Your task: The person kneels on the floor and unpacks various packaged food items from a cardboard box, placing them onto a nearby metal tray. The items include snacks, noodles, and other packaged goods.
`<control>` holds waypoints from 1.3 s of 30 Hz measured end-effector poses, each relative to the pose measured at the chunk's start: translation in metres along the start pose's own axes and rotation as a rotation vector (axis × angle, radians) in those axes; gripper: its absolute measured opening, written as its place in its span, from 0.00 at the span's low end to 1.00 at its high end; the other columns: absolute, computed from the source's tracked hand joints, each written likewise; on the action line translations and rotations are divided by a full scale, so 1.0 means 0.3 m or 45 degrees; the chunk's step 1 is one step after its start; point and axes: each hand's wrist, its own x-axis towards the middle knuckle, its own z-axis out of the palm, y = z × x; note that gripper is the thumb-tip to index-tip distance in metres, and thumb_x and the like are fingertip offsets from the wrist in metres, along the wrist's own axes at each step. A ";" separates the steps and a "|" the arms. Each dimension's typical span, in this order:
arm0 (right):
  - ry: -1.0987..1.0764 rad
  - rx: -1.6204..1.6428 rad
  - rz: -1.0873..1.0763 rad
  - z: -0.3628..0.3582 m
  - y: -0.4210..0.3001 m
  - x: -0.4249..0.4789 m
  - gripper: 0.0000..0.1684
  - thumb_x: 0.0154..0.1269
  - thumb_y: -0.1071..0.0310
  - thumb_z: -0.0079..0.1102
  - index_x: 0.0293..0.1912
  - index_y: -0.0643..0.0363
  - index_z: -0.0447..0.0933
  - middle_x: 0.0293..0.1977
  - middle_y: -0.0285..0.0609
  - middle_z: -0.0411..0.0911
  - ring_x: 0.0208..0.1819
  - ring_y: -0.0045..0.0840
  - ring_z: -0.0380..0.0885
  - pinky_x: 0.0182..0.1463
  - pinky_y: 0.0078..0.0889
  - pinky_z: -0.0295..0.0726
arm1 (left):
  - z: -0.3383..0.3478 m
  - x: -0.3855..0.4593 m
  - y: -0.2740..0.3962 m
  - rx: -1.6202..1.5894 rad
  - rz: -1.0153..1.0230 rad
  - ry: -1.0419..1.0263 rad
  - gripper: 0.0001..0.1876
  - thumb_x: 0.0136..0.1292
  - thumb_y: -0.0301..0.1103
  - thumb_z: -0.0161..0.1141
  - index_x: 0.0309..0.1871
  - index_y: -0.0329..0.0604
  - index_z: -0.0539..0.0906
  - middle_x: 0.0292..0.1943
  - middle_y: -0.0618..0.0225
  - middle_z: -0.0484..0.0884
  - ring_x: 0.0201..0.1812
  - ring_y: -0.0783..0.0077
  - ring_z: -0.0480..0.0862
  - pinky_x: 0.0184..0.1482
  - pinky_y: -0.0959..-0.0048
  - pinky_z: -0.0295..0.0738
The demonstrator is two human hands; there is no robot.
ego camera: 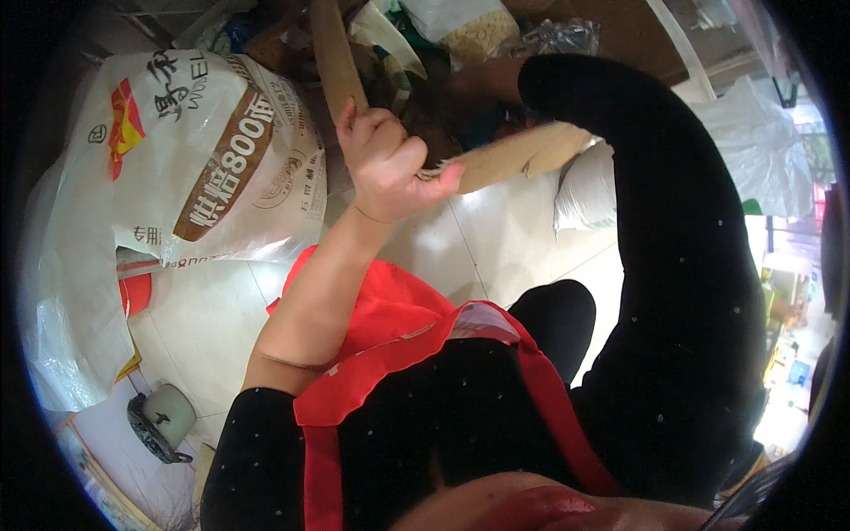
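Observation:
My left hand [388, 162] is closed around the near corner of an open cardboard box, where the cut cardboard edge [524, 159] meets a side strip. My right arm, in a black sleeve [684, 219], reaches over the box's right side. Down in the shadowed inside, my right hand [488, 83] is dim and blurred, so its fingers and anything in them cannot be made out. Within or just behind the box lie a white plastic bag [458, 20] with tan contents, crumpled clear plastic wrap [561, 36] and darker items too dim to name.
A large white flour sack [226, 152] with printing stands at left, in clear plastic. Another white sack [588, 189] sits behind the box's right edge. A grey-green cup-like container [169, 415] and a red container [136, 295] are lower left. Pale floor tiles [431, 232] show below.

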 end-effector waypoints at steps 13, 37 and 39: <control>0.005 0.034 0.266 -0.124 -0.105 0.073 0.20 0.68 0.69 0.48 0.57 0.65 0.72 0.50 0.59 0.76 0.50 0.43 0.78 0.53 0.40 0.77 | 0.008 -0.005 0.006 -0.009 0.004 0.054 0.26 0.36 0.57 0.65 0.11 0.44 0.67 0.19 0.66 0.67 0.34 0.60 0.73 0.55 0.49 0.60; 1.239 0.605 0.465 -0.592 -0.445 -0.574 0.07 0.49 0.81 0.58 0.32 0.64 0.75 0.34 0.46 0.79 0.43 0.36 0.78 0.47 0.32 0.76 | -0.010 0.042 0.024 -0.132 -0.029 -0.124 0.21 0.34 0.52 0.69 0.15 0.45 0.73 0.22 0.67 0.70 0.38 0.60 0.74 0.55 0.49 0.63; 1.639 0.445 0.368 -0.603 -0.543 -0.634 0.05 0.50 0.82 0.58 0.29 0.64 0.73 0.33 0.43 0.78 0.43 0.34 0.78 0.48 0.34 0.76 | -0.006 0.079 0.037 -0.185 -0.068 -0.218 0.19 0.33 0.51 0.70 0.15 0.47 0.76 0.23 0.69 0.72 0.39 0.61 0.75 0.56 0.49 0.63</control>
